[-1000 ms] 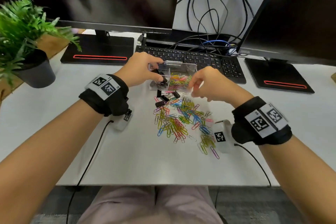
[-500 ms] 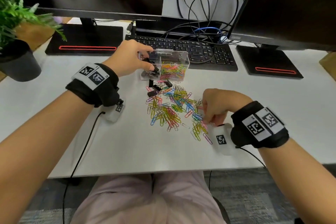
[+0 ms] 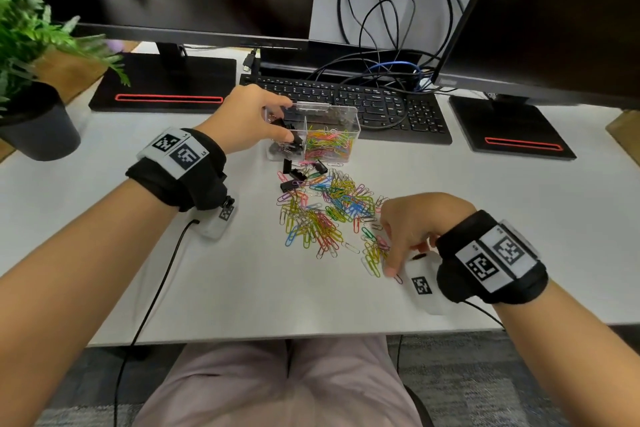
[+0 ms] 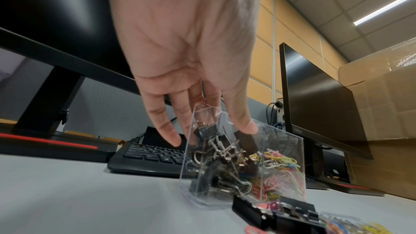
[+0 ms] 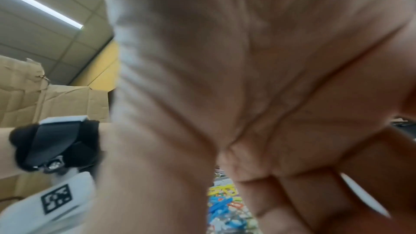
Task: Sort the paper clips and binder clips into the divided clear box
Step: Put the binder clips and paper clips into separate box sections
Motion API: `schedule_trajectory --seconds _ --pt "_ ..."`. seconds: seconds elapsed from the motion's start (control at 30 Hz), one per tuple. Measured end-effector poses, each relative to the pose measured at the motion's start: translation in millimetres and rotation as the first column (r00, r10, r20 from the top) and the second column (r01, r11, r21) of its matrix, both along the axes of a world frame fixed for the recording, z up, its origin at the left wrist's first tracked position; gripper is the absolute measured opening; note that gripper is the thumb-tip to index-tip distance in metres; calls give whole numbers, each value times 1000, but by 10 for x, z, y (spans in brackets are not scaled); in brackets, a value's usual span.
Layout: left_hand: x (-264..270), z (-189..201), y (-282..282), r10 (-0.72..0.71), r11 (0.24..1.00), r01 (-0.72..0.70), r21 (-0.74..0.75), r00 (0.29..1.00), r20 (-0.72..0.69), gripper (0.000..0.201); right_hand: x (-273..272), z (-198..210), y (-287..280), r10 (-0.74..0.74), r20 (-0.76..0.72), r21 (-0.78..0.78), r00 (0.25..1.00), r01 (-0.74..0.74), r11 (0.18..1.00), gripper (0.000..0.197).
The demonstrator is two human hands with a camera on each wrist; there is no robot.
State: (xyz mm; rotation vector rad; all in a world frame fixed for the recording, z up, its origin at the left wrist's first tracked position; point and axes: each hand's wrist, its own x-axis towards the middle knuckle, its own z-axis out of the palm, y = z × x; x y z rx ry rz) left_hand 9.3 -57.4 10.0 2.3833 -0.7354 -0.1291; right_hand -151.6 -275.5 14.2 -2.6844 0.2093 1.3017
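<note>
Your left hand [image 3: 246, 116] grips the left end of the divided clear box [image 3: 332, 114], thumb on the near wall and fingers curled over the far rim; the left wrist view shows the fingertips [image 4: 173, 138] hooked around the end wall. The box stands on the white desk [image 3: 173, 270], close in front of the keyboard [image 3: 363, 104], with little room behind it. Its left compartment holds black binder clips [image 3: 287, 147]; its right compartment holds coloured paper clips [image 3: 329, 144].

Your right hand [image 3: 414, 225] is down at the near right edge of the loose paper-clip pile [image 3: 322, 211], fingers curled toward the clips; whether it has closed on any cannot be told (the right wrist view is filled by blurred palm). A few loose binder clips [image 3: 292, 177] lie just in front of the box, at the pile's far left edge.

Open desk lies left and right of the pile; the front edge runs just beyond your right wrist. A potted plant [image 3: 31, 80] stands at the far left, and monitor bases [image 3: 162, 83] flank the keyboard.

The wrist bands carry square coded markers; the left one reads "L5" [image 3: 202, 152]. A monitor's bezel lettering in the left wrist view is too small to read
</note>
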Motion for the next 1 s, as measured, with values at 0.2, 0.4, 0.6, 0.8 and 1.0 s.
schedule_trajectory --seconds 0.2,0.4,0.6,0.8,1.0 --pt "-13 12 -16 -4 1000 4 0 1000 4 60 222 -92 -83 -144 200 127 969 120 985 48" --pt "6 0 -5 4 1000 -4 16 1000 -6 59 322 -82 -172 -243 410 219 879 163 962 61" --pt "13 4 -15 -2 1000 2 21 1000 -9 57 358 -162 41 -120 424 162 897 56 985 79" --pt "11 7 -15 -6 1000 6 11 1000 -22 61 460 -220 139 -53 586 188 809 -71 980 28" --pt "25 -9 -7 -2 1000 2 13 999 -37 65 486 -195 103 -144 602 261 786 -23 965 13"
